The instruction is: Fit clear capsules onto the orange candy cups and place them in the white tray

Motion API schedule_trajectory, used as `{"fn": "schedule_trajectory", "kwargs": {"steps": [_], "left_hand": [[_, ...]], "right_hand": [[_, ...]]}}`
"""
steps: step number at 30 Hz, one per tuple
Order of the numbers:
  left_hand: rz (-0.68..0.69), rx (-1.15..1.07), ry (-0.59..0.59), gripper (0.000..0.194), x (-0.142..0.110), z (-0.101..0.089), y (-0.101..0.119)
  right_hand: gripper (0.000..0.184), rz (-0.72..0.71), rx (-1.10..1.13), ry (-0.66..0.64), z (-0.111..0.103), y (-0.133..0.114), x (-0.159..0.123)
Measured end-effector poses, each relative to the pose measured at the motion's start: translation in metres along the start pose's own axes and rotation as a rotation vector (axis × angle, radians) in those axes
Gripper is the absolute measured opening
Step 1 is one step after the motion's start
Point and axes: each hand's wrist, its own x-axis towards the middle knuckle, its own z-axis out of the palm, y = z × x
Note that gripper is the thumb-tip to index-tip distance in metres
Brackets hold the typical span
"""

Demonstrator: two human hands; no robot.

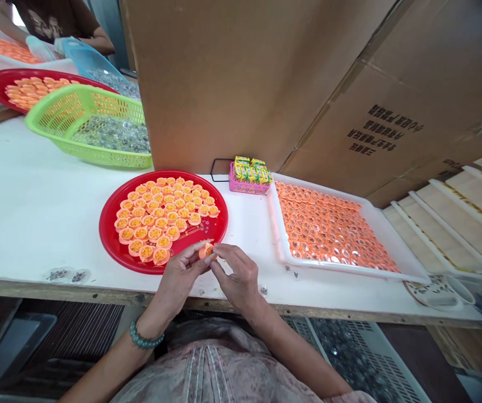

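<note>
Brown cardboard (241,84) stands upright behind a white desk (14,196). On the desk's right side lies a white tray (385,224) mostly filled with rows of orange pieces. Left of it, a round red tray (110,240) carries more, with yellow centres; beyond that sits a green basket (89,146) of clear bits. At the red tray's near edge, the left hand (181,275) pinches one small orange cup (205,251) between thumb and fingers; the right hand's (239,273) fingers, nearly closed, touch its right side.

Bright, soft light covers the white tabletop (34,224), small glints speckle the filled white tray (387,238), the area underneath is dim, and wide-angle stretching blurs the right edge.
</note>
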Motion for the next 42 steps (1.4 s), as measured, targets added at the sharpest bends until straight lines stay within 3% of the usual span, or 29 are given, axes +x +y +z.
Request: {"fn": "schedule_trajectory", "kwargs": {"steps": [7,19,27,34,37,42], "left_hand": [[0.021,-0.009,0.025,0.032,-0.001,0.004,0.000],[-0.013,-0.106,-0.001,0.042,0.001,0.003,0.000],[0.002,-0.078,-0.009,0.042,0.000,0.002,-0.002],[0.015,-0.056,-0.031,0.044,-0.001,0.001,-0.003],[0.007,-0.061,-0.021,0.046,-0.001,0.001,-0.002],[-0.003,-0.069,-0.018,0.045,0.000,0.000,-0.004]], "right_hand": [[0.029,0.046,-0.023,0.031,0.002,-0.003,-0.004],[0.036,0.082,0.008,0.125,-0.003,-0.004,-0.003],[0.047,-0.015,0.026,0.229,-0.001,0.003,-0.003],[0.056,-0.116,-0.004,0.245,-0.004,0.006,-0.002],[0.054,-0.065,0.050,0.245,-0.005,0.005,-0.001],[0.044,0.139,0.137,0.191,-0.009,0.000,0.006]]}}
